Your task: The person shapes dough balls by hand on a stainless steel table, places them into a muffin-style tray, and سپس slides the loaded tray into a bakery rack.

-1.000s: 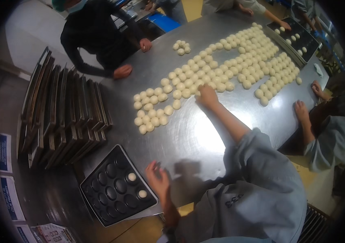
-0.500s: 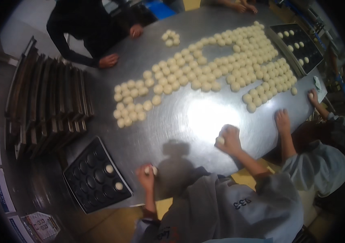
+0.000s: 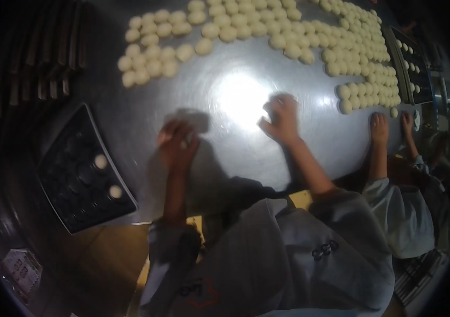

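Over the near part of the steel table (image 3: 225,153), my left hand (image 3: 177,145) is closed with its fingers curled. A pale dough ball (image 3: 185,142) shows between its thumb and fingers, partly hidden and blurred. To its right, beside the bright lamp reflection, my right hand (image 3: 284,121) is cupped palm-down with its fingers bent. What lies under its palm is hidden. Left of my left hand, a dark baking tray (image 3: 58,206) with round hollows holds two dough balls (image 3: 107,177). Many more dough balls (image 3: 153,61) lie in rows beyond both hands.
A co-worker's hand (image 3: 379,128) rests at the table edge on my right, with another person's hand (image 3: 407,124) past it. A second dark tray (image 3: 418,66) with several dough balls stands far right. Stacked trays (image 3: 45,53) stand at the left. Boxed goods (image 3: 21,272) are lower left.
The view has tipped down, so table and trays sit higher. My left hand has moved away from the table edge and tray; my right hand stays over much the same spot.
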`<state>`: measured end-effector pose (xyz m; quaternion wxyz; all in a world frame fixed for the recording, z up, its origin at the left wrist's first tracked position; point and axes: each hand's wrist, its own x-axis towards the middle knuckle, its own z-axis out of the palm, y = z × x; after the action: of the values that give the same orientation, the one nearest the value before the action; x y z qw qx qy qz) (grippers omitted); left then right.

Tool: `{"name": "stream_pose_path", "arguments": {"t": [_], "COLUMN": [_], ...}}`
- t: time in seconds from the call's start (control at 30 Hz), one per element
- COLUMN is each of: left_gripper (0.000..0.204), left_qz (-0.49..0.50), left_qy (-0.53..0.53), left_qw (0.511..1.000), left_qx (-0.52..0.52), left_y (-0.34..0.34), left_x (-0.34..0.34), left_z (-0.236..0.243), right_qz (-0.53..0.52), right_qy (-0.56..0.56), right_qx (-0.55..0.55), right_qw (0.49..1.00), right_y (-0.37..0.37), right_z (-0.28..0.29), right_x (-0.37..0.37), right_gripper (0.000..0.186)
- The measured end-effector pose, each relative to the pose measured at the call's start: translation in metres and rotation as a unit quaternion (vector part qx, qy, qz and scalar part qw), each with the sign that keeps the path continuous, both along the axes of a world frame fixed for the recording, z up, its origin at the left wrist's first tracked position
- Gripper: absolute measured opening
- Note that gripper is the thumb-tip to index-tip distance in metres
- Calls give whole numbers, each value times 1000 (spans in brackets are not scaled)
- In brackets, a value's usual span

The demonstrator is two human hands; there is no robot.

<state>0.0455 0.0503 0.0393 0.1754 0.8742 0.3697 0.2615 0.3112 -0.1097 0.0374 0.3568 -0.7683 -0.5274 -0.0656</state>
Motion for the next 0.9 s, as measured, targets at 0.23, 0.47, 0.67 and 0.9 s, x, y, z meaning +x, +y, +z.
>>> {"name": "stream_pose_path", "arguments": {"t": [0.23,0.47,0.67,0.9], "left_gripper": [17,15,11,13], "left_qz": [-82,-163,-79,-143], "left_qy": [3,-24,-27,-92], "left_qw": [984,976,992,977], "left_qx": [-158,-144,-98,-130], "left_y": [-16,-56,13,-27], "left_x": [-60,18,13,-14], "left_z": [-28,-20,-9,-27], "right_qz": [142,150,-61,117], "right_qy": [181,147,52,134], "right_qx": [-195,-100,-59,-57], "right_qw": [953,973,995,982], "right_y": [-92,-20,-8,-66], "right_z": [-11,-3,-24,-5], "right_x": [-3,-63,15,-15], "right_gripper": [22,22,25,14]}}
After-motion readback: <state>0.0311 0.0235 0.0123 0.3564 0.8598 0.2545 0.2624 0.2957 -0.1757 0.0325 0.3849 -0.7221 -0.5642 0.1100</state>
